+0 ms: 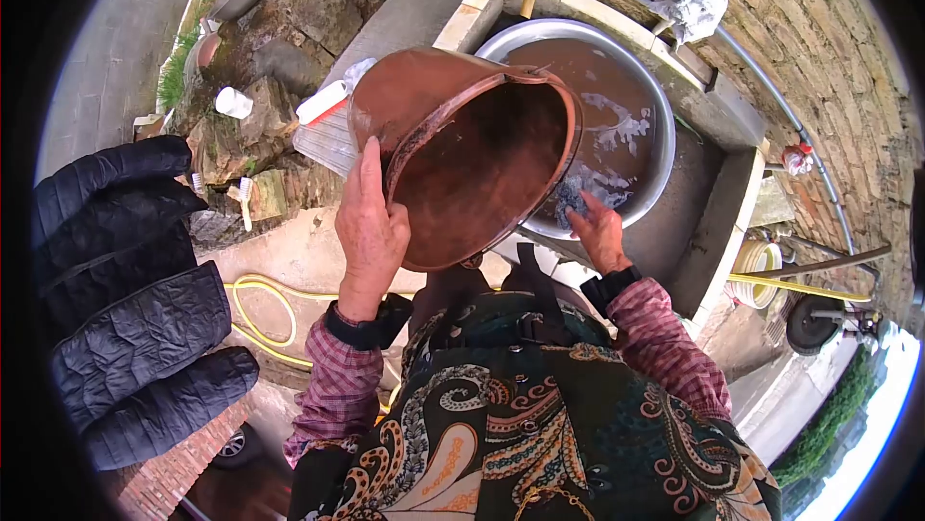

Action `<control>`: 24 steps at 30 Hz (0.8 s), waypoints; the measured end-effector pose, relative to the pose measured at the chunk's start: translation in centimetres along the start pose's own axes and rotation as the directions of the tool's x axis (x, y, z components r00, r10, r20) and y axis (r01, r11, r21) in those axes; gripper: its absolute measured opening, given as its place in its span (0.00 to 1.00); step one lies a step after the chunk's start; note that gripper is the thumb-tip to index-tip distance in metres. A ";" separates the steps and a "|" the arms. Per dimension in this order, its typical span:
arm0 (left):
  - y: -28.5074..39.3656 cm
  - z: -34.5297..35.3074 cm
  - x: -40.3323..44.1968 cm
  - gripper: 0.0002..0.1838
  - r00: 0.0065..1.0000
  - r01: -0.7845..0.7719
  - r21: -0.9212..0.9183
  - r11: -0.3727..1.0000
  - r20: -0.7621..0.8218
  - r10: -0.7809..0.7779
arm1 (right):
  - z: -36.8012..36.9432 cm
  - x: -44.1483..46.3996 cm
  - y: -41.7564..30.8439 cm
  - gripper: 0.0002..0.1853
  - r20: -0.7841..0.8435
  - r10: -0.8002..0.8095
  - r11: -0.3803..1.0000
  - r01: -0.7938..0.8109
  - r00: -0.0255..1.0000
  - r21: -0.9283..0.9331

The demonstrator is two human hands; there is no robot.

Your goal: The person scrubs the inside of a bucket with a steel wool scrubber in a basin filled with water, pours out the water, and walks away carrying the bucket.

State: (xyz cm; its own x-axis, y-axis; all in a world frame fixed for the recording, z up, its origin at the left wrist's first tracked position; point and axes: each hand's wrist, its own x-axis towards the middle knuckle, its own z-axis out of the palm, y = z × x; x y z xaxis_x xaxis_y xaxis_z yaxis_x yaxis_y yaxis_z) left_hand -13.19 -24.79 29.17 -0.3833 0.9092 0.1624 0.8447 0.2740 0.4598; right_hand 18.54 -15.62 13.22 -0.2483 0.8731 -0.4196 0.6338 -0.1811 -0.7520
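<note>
A large reddish-brown bucket point(409, 102) is tilted over the near left rim of a metal basin point(665, 126), its open mouth facing me. My left hand point(371, 222) grips the bucket's left side, thumb and fingers at the rim. Murky brown water with patches of foam lies in the basin. My right hand point(599, 230) is closed on a grey scouring pad point(575, 195) at the basin's near edge, just right of the bucket's mouth. A thin wire handle hangs along the bucket's rim.
The basin sits in a concrete trough point(742, 188). Left of the bucket lies a white and red brush point(324, 103); a white cup point(233, 103) is on the rocks. A yellow hose point(289, 314) curls on the ground beside a black padded jacket point(145, 338).
</note>
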 end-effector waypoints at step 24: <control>3.6 1.7 -1.8 0.45 0.995 -0.096 0.130 0.987 0.053 0.090 | -3.3 -1.3 3.6 0.25 -0.056 0.088 0.979 -0.096 0.995 -0.179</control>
State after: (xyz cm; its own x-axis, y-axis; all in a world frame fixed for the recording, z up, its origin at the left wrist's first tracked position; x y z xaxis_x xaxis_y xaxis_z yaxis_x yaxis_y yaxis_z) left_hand -8.82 -24.91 29.07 -0.2852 0.9456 0.1568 0.9190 0.2233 0.3250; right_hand 23.53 -15.89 12.73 -0.1508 0.8777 -0.4549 0.7756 -0.1803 -0.6049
